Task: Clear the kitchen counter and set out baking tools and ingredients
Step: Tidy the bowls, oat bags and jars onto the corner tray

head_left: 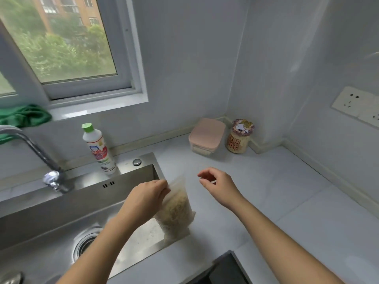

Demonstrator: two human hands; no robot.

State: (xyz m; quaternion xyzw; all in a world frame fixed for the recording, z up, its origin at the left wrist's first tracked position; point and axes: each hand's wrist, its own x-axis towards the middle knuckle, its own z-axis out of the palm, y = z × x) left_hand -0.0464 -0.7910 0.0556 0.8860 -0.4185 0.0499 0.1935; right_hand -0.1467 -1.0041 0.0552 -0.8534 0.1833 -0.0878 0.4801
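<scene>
The left hand point(148, 196) pinches the top edge of a clear bag point(177, 214) of pale, flaky contents; the bag stands upright at the right rim of the steel sink point(61, 218), where it meets the white counter point(287, 191). The right hand point(217, 184) hovers just right of the bag top, fingers curled with thumb and forefinger nearly closed — whether they grip anything cannot be told. In the back corner a pink-lidded container point(206, 136) sits beside a cartoon-lidded jar point(240, 136). A white detergent bottle point(98, 148) stands behind the sink, near the faucet point(41, 158).
</scene>
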